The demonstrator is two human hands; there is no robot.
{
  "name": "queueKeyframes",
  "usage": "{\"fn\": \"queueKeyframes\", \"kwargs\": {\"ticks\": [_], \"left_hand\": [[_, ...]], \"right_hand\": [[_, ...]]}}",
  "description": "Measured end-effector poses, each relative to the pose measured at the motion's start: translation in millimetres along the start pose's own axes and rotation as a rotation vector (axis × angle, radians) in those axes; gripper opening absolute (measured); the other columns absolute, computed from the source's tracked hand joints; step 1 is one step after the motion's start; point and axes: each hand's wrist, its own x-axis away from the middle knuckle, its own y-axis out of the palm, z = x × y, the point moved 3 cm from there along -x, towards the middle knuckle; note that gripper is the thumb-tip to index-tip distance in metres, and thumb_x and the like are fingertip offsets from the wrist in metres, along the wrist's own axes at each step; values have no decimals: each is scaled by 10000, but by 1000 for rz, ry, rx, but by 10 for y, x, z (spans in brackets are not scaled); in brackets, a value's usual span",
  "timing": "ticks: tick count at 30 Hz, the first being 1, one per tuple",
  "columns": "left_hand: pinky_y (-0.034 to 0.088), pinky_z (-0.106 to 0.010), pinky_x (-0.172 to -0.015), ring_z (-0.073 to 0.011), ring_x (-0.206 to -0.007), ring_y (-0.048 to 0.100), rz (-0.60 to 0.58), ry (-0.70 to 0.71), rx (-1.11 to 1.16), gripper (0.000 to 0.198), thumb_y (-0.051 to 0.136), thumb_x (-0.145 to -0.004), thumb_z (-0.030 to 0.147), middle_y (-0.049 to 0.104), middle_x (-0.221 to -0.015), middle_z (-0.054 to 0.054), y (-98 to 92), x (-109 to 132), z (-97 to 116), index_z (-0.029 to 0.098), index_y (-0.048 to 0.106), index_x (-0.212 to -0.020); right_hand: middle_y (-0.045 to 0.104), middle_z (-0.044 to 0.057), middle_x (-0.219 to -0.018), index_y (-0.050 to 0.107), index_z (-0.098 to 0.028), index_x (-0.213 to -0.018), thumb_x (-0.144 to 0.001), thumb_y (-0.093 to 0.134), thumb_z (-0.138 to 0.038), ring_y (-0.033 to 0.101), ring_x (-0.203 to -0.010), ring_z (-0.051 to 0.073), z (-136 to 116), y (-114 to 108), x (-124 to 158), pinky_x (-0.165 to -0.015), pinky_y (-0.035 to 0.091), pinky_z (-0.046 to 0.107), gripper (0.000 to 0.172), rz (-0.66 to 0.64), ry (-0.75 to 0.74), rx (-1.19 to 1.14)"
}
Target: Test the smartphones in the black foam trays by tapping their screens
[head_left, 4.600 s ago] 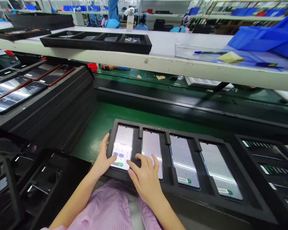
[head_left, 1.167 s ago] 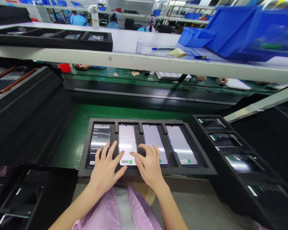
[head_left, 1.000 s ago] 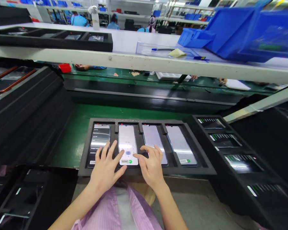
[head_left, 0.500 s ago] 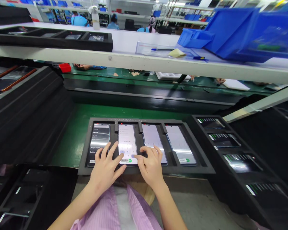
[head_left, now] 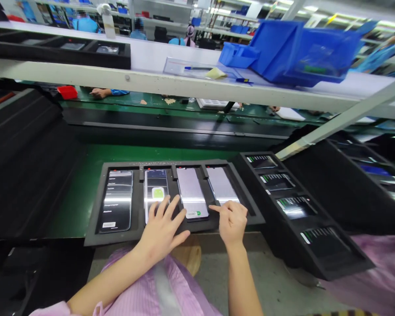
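A dark foam tray (head_left: 95, 215) in front of me holds several smartphones in separate slots. The leftmost phone (head_left: 118, 197) shows a dark text menu. On the second phone (head_left: 156, 177) a green icon lights the screen. My left hand (head_left: 161, 228), fingers spread, hangs over that phone's lower part and hides it. The third phone (head_left: 192, 188) has a pale screen and a green button near its bottom. Beside it, over the divider, my right hand (head_left: 232, 221) points with its index finger, the others curled, holding nothing. It covers the lower end of the fourth phone (head_left: 222, 184), also pale-screened.
Another foam tray (head_left: 273, 206) with several dark-screened phones slopes along the right. A white shelf (head_left: 145, 83) crosses ahead, bearing a black tray (head_left: 85, 57), blue bins (head_left: 276, 52) and a pen (head_left: 197, 68). A slanted white post (head_left: 332, 118) stands right. Co-workers' hands (head_left: 100, 93) show behind.
The second phone's keypad screen has given way to a green icon. My right hand has left that phone and moved right, past the third. The view has swung rightward.
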Motion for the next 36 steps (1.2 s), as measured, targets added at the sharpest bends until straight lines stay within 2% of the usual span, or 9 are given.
{"fn": "queueKeyframes", "kwargs": {"ticks": [3, 6, 15, 22, 29, 33, 36], "left_hand": [[341, -500, -940, -336, -1222, 413, -34, 32, 11, 432, 449, -856, 500, 479, -1366, -125, 119, -160, 130, 217, 583, -1154], [344, -518, -936, -350, -1224, 410, -48, 34, 0, 409, 461, -847, 502, 484, -1364, -120, 156, -221, 159, 213, 615, -1092], [340, -521, -918, -359, -1212, 426, -13, 30, -55, 458, 456, -852, 490, 478, -1360, -157, 129, -224, 148, 222, 553, -1211], [344, -546, -923, -373, -1229, 414, -71, 11, -15, 366, 458, -858, 470, 471, -1369, -148, 153, -213, 139, 233, 631, -1078], [379, -548, -911, -364, -1216, 438, -55, -23, -12, 464, 433, -858, 508, 469, -1369, -161, 137, -219, 124, 237, 561, -1212], [384, -561, -912, -368, -1230, 425, -71, -63, -5, 478, 411, -867, 505, 451, -1383, -166, 149, -228, 109, 229, 547, -1233], [377, -574, -921, -370, -1242, 412, -86, -87, 2, 489, 405, -867, 512, 440, -1394, -162, 160, -235, 103, 235, 537, -1247]], "right_hand": [[432, -16, -551, 723, -229, -669, -906, 312, -194, 450, -580, 115, 6, 1, -3, -697, 335, 313, 475, -73, -39, -16], [453, -19, -569, 730, -229, -735, -916, 308, -188, 450, -589, 109, -33, 13, -2, -721, 327, 313, 461, -114, -71, -28], [485, -13, -624, 729, -217, -793, -918, 343, -194, 449, -644, 121, -62, 49, -24, -778, 288, 331, 407, -180, -93, 3], [487, -16, -641, 728, -221, -839, -920, 339, -186, 460, -657, 115, -53, 46, -20, -799, 272, 334, 399, -187, -86, 9], [482, -10, -668, 721, -225, -856, -928, 322, -191, 456, -683, 125, -109, 45, -25, -823, 261, 349, 407, -197, -57, 28], [486, 5, -753, 697, -253, -962, -940, 295, -215, 466, -755, 140, -191, 85, -38, -887, 249, 374, 404, -289, -67, 41], [485, 14, -792, 691, -266, -965, -945, 289, -238, 465, -799, 150, -227, 119, -40, -931, 234, 395, 403, -351, -72, 67]]}}
